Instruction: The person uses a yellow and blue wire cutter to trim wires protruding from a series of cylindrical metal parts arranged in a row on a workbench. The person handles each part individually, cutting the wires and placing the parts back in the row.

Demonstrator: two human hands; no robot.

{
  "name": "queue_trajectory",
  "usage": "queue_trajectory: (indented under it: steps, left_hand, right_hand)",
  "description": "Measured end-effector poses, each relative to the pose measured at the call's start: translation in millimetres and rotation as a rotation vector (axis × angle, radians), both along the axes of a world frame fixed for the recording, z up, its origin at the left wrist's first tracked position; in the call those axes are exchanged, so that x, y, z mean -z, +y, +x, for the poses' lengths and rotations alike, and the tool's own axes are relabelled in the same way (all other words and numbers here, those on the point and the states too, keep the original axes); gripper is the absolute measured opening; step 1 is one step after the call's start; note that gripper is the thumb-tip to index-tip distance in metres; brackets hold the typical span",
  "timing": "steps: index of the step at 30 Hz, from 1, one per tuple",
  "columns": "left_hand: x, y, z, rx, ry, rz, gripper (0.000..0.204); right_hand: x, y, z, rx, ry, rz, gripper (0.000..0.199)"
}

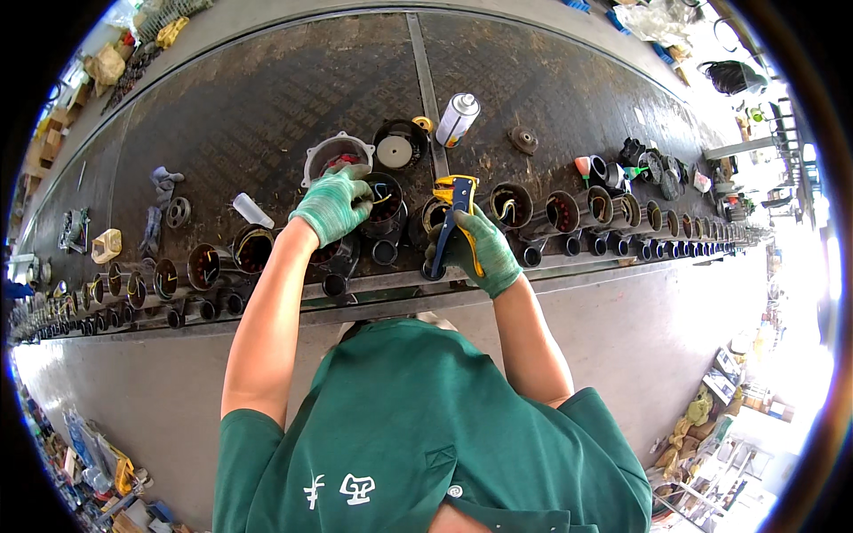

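My right hand [484, 249], in a green-and-grey work glove, is wrapped round a wire stripper [462, 197] with a yellow-and-blue head and handles. Its jaws point away from me, above the row of black cylindrical housings. My left hand [332, 206], gloved the same way, is at the near edge of a grey metal ring-shaped bowl [313, 165] with small red pieces [341, 160] in it. The left fingers are curled; what they hold, if anything, is hidden. Between my hands stands an open black housing [399, 213] with light-coloured wires inside.
Housings with wires [511, 206] line the bench's near edge both ways. Beyond my hands stand a black round container [400, 145] with a pale disc, a yellow tape roll [423, 123] and a spray can [458, 120]. A clear bottle [253, 210] lies left; a rusty disc [523, 139] lies right.
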State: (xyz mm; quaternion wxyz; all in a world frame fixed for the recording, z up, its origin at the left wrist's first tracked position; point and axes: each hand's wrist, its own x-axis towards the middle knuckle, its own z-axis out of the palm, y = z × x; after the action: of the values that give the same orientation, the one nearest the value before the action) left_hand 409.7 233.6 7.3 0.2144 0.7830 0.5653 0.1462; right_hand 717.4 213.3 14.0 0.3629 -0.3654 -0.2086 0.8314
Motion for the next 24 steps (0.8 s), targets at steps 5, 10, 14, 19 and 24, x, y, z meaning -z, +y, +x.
queue_trajectory:
  steps: [5,10,14,19,24]
  left_hand:
    - [-7,-6,18,-0.025,0.17,0.06,0.029]
    - [7,2,18,-0.122,-0.064,0.143,0.023]
    - [29,4,10,-0.308,-0.397,0.12,0.021]
    - [43,6,11,-0.461,-0.578,0.006,0.021]
    - [47,5,15,-0.548,-0.722,0.028,0.019]
  right_hand:
    - [-2,-8,4,-0.03,-0.002,-0.027,0.039]
    - [-3,-15,4,-0.004,-0.022,-0.022,0.039]
    - [-6,-20,3,-0.026,-0.053,-0.018,0.041]
    - [-8,-17,-6,-0.046,-0.11,0.067,0.044]
    - [-15,16,-42,-0.133,-0.187,0.209,0.047]
